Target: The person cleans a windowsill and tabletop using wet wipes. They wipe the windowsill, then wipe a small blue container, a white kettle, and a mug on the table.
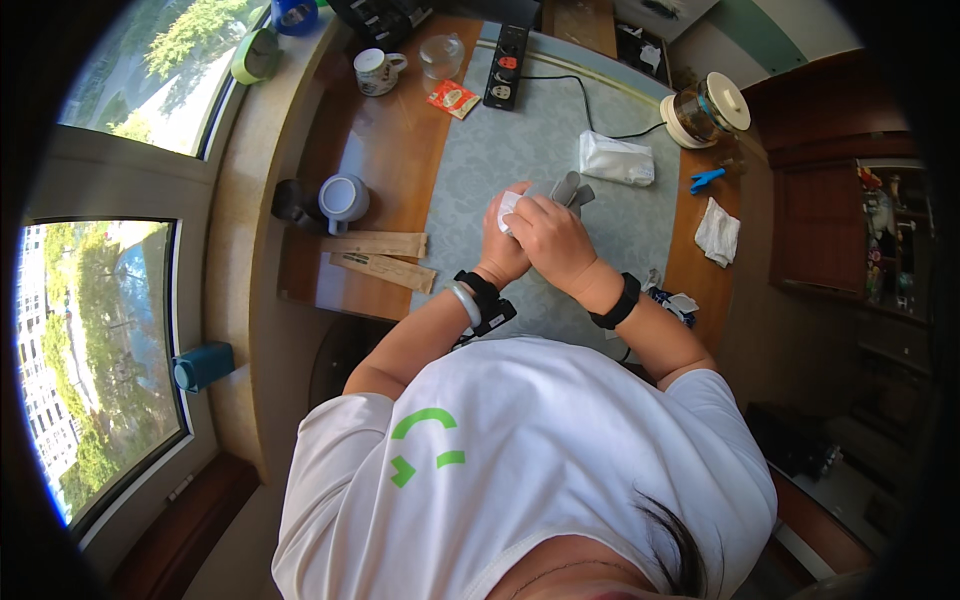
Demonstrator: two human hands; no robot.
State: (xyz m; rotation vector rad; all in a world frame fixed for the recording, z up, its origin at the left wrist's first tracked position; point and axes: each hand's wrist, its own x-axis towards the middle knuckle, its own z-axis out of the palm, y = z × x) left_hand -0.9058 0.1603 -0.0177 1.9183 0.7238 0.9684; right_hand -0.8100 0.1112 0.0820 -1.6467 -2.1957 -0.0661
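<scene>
My left hand (504, 244) and my right hand (561, 238) meet above the patterned grey-green table cover (480, 157). Between them is a piece of white tissue (508, 208), pinched by my right fingers and lying against my left hand. A grey object with several finger-like strips (568, 189) shows just beyond my right knuckles. Its lower part is hidden by my hands, and I cannot tell exactly what it is. The right hand also hides much of the left hand's grip. A white soft tissue pack (616, 159) lies beyond them to the right.
To the left are a light blue mug (344, 199) and paper-wrapped strips (382, 270). A patterned mug (377, 73), glass cup (441, 55), red sachet (452, 99) and black power strip (505, 69) stand farther back. A glass kettle (697, 112), blue clip (706, 180) and crumpled tissue (718, 232) are right.
</scene>
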